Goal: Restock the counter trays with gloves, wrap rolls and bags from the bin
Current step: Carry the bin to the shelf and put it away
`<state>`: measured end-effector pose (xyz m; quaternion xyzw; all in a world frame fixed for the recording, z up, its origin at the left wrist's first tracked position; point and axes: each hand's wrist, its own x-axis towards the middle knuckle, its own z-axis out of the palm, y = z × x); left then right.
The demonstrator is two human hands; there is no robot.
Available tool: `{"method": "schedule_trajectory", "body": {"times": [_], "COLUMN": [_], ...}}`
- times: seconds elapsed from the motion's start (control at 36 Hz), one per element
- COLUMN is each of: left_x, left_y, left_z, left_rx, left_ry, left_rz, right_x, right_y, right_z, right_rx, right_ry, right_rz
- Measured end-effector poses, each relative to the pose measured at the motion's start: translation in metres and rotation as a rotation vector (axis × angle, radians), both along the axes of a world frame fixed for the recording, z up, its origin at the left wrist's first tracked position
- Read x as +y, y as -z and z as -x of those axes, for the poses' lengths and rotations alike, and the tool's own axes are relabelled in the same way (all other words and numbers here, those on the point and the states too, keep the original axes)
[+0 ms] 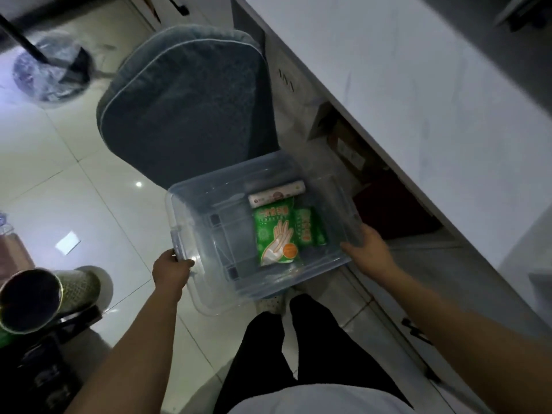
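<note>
Left hand (171,271): fingers curled over the latch handle on the near-left end of the clear bin (209,282), gripping it. Right hand (369,252): fingers laid fairly straight along the bin's right rim and wall; whether the thumb hooks under the rim, cannot tell. Bin is carried between both hands, lid off, over my legs and the tiled floor (59,186).

Contents, all against the bin's right side: one large green glove pack (276,234), a smaller green pack (309,227) just beside it on the right, and a white roll (277,193) lying across the far end, touching the top of the glove pack. Left half of the bin floor shows only moulded ribs. No loose bags identified; too dim to be sure.

Progress, my judgement: stock not yet unloaded. Counter trays are not in view, so how full they are is unknown. Everything seen in the bin remains to be placed.

Clearance: white counter (418,100) runs diagonally on the right, its edge near my right hand. A grey cushioned chair (191,109) sits just beyond the bin's far wall. Open floor lies to the left.
</note>
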<state>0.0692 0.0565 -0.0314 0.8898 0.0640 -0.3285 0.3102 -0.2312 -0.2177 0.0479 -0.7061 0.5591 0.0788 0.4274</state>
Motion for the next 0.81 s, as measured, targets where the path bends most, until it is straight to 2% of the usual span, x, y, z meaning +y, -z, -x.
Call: {"method": "schedule_trajectory", "body": {"times": [0.08,0.14,0.19,0.25,0.36,0.53,0.67,0.81], "left_x": [0.000,-0.003,-0.005,-0.007,-0.009,-0.015,-0.018,-0.009], "left_y": [-0.002,0.000,0.005,0.010,0.017,0.015,0.010,-0.012], "left_z": [0.003,0.003,0.002,0.002,0.005,0.002,-0.003,-0.004], "left_rx": [-0.013,-0.016,-0.025,-0.031,-0.033,-0.003,0.045,0.142], "left_ry": [0.020,0.021,0.012,0.007,-0.011,-0.022,-0.048,-0.041], "left_rz": [-0.019,-0.029,-0.041,-0.055,-0.076,-0.003,0.025,-0.002], "right_x": [-0.037,-0.057,-0.076,-0.096,-0.123,-0.131,-0.115,-0.066], "right_y": [0.023,0.042,0.062,0.083,0.104,0.112,0.097,0.068], "right_z": [-0.027,-0.043,-0.059,-0.071,-0.077,-0.059,-0.056,-0.018], "right_rx": [0.025,0.088,0.058,-0.005,0.036,0.043,0.140,0.132], "right_ry": [0.183,0.232,0.277,0.348,0.301,0.321,0.233,0.354], "right_rz": [-0.086,-0.185,-0.274,-0.262,-0.220,-0.257,-0.116,-0.221]}}
